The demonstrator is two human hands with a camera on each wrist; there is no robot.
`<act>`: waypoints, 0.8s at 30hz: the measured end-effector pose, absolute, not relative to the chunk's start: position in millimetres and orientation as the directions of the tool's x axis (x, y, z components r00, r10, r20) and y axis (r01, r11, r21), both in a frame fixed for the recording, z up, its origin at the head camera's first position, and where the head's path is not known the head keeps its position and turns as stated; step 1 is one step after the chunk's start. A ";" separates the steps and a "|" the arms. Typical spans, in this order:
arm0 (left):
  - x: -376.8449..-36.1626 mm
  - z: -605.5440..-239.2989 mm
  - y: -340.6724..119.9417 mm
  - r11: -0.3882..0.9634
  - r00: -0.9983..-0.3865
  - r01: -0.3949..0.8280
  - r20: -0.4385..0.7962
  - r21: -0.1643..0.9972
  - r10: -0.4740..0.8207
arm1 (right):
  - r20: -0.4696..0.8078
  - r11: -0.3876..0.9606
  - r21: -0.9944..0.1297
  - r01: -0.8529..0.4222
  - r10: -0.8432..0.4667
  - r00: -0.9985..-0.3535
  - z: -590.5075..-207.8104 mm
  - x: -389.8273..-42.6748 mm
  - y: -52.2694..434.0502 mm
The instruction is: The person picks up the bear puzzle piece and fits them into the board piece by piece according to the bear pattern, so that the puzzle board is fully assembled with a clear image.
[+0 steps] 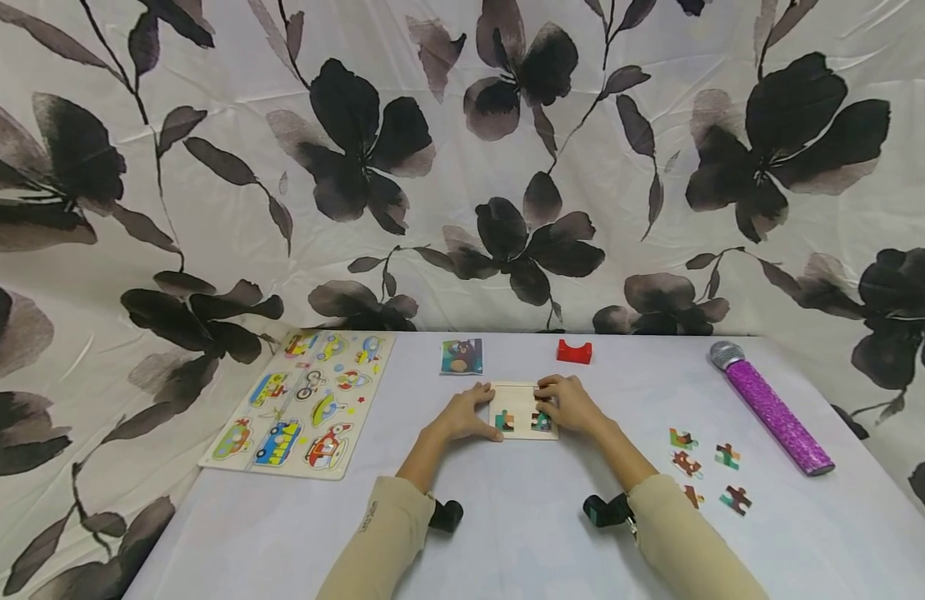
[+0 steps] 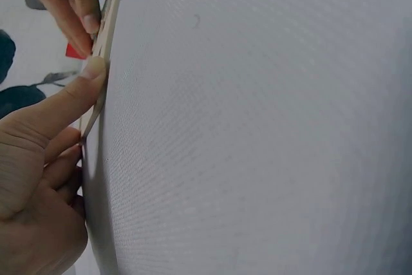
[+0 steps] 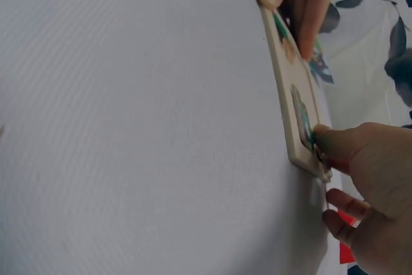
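A small wooden puzzle tray lies on the table in front of the person. My left hand grips its left side, the thumb at the near corner and the fingers toward the far one. One jigsaw piece sits in the near left of the tray, another in the near right. With thumb and fingers, my right hand pinches a dark jigsaw piece at the tray's right side, just beyond the near right one. That piece is mostly hidden by the fingers. In the right wrist view the right thumb presses down over the tray's edge.
Several loose jigsaw pieces lie to the right, near a glittery purple microphone. A picture card and a red object are behind the tray. A vehicle picture board lies at left. A floral cloth hangs behind.
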State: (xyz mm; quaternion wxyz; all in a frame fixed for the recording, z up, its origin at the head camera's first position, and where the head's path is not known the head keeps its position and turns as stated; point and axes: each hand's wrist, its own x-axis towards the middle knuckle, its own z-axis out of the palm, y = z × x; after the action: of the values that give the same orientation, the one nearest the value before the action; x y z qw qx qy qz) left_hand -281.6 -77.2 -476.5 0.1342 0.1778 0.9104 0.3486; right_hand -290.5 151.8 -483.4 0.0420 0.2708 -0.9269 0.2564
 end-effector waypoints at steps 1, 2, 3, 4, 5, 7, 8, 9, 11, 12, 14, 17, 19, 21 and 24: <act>-281.5 -476.6 -77.3 0.694 -0.901 0.229 -0.121 0.682 0.417 | 0.220 0.721 -0.441 -0.535 -0.491 -0.843 -483.3 -291.2 151.9; -281.7 -476.7 -77.2 0.696 -0.901 0.230 -0.121 0.681 0.417 | 0.218 0.720 -0.434 -0.542 -0.500 -0.838 -483.0 -291.5 152.0; -281.7 -476.8 -77.3 0.697 -0.901 0.230 -0.122 0.679 0.416 | 0.215 0.716 -0.430 -0.550 -0.510 -0.833 -482.3 -291.7 152.0; -281.6 -476.8 -77.4 0.697 -0.901 0.229 -0.122 0.679 0.416 | 0.217 0.713 -0.423 -0.559 -0.519 -0.827 -481.5 -291.9 152.1; -281.6 -476.7 -77.6 0.695 -0.901 0.232 -0.119 0.681 0.418 | 0.218 0.713 -0.414 -0.565 -0.525 -0.823 -481.0 -292.3 152.4; -282.2 -477.0 -77.8 0.692 -0.900 0.235 -0.116 0.682 0.420 | 0.215 0.717 -0.409 -0.564 -0.525 -0.823 -479.5 -293.0 152.6; -282.1 -476.7 -77.9 0.690 -0.900 0.237 -0.113 0.684 0.422 | 0.212 0.719 -0.414 -0.558 -0.520 -0.827 -478.8 -293.1 152.5; -282.0 -476.5 -78.0 0.688 -0.899 0.238 -0.112 0.686 0.423 | 0.215 0.720 -0.414 -0.557 -0.517 -0.829 -478.4 -293.4 152.6; -282.1 -476.2 -78.0 0.684 -0.897 0.245 -0.107 0.687 0.429 | 0.214 0.716 -0.436 -0.546 -0.506 -0.835 -478.3 -293.8 153.3; -282.1 -476.0 -77.7 0.685 -0.897 0.245 -0.108 0.686 0.429 | 0.212 0.710 -0.449 -0.542 -0.505 -0.837 -478.2 -293.7 153.8; -281.6 -475.4 -77.5 0.684 -0.896 0.243 -0.111 0.688 0.430 | 0.207 0.696 -0.478 -0.536 -0.505 -0.838 -478.1 -293.1 155.0; -281.6 -474.9 -77.2 0.688 -0.897 0.240 -0.114 0.685 0.426 | 0.201 0.679 -0.491 -0.546 -0.521 -0.829 -478.0 -293.0 156.8; -281.7 -474.8 -77.3 0.689 -0.899 0.238 -0.113 0.685 0.423 | 0.200 0.675 -0.495 -0.547 -0.524 -0.828 -478.0 -293.0 157.4; -281.8 -474.8 -77.3 0.687 -0.899 0.238 -0.112 0.687 0.424 | 0.206 0.678 -0.502 -0.538 -0.510 -0.835 -478.2 -292.0 157.2; -281.9 -475.4 -77.3 0.689 -0.896 0.239 -0.118 0.684 0.428 | 0.232 0.693 -0.505 -0.514 -0.465 -0.854 -478.4 -287.2 153.9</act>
State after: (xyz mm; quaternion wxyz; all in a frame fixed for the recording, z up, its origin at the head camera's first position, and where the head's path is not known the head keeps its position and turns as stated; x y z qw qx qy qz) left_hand -281.9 -77.3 -475.4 0.1351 0.1833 0.9090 0.3492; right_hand -287.2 153.9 -478.4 0.0431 0.2664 -0.9191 0.2872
